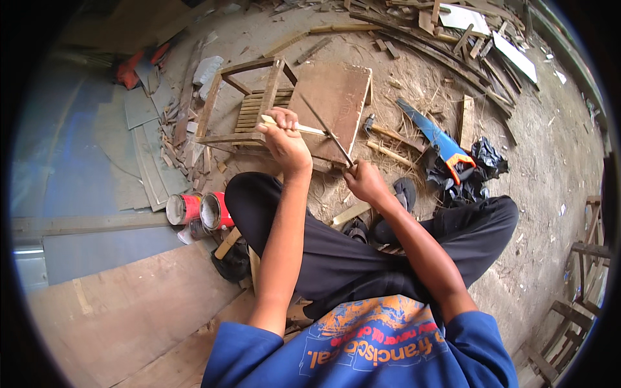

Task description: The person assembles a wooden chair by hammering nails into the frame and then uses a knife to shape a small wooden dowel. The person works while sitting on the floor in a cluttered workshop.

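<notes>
A thin, pale strip of wood (311, 130) is gripped in my left hand (288, 143), its far end pointing right. My right hand (367, 182) is closed round the near end of a long, dark, narrow blade, apparently a long knife (318, 119). The knife slants up to the left and crosses the strip near its right end; I cannot tell whether the edge touches it. Beyond both hands stands a low wooden bench with a brown board top (346, 97). A wooden frame with slats (210, 103) adjoins it on the left. My fingers hide the knife's handle.
Right of the bench lie a hammer (391, 134), a blue handsaw with orange handle (436, 137) and black plastic (488, 158). Red cans (218, 210) stand by my left knee. Scrap timber (446, 55) is heaped at far right, with a plywood sheet (129, 310) at near left.
</notes>
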Action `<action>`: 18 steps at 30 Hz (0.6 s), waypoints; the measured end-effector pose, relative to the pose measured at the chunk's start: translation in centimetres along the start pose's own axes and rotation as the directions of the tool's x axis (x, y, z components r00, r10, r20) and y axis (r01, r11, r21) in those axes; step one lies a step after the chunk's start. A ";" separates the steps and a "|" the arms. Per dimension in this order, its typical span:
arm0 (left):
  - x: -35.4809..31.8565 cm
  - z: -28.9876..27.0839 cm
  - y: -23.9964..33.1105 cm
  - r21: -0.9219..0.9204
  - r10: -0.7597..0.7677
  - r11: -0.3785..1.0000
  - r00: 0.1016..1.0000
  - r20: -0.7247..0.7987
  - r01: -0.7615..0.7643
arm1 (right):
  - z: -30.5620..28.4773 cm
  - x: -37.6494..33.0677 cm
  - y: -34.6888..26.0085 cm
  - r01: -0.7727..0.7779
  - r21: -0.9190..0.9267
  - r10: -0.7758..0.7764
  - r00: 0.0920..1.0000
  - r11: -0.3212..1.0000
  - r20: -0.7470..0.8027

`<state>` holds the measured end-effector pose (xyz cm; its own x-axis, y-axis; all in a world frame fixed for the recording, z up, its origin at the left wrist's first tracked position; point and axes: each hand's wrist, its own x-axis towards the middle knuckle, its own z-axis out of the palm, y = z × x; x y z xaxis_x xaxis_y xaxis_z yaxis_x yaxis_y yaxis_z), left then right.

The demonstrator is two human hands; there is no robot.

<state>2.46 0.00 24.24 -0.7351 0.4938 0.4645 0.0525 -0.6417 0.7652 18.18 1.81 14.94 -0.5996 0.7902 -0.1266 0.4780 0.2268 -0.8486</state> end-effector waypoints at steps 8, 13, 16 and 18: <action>-1.0 1.2 -0.5 0.097 0.039 0.994 0.996 0.083 -0.047 | 0.1 -1.1 -1.5 0.237 0.187 -0.227 0.971 0.953 -0.072; 0.0 0.3 0.2 0.028 0.004 1.000 0.999 -0.036 -0.003 | -0.5 0.2 1.7 0.210 -0.080 -0.212 0.977 0.974 -0.013; -0.2 0.2 0.2 0.040 -0.044 0.998 0.996 -0.075 0.047 | 0.6 -0.4 3.1 0.064 -0.211 -0.068 0.998 0.975 -0.011; -0.4 0.3 0.2 0.021 -0.007 1.000 0.999 -0.044 0.008 | 0.8 -0.9 3.3 -0.042 -0.232 0.052 0.998 0.972 0.038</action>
<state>2.95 -0.14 24.31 -0.7646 0.4722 0.4387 0.0607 -0.6249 0.7783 19.75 1.37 11.87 -0.5977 0.7789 -0.1900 0.6387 0.3194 -0.7001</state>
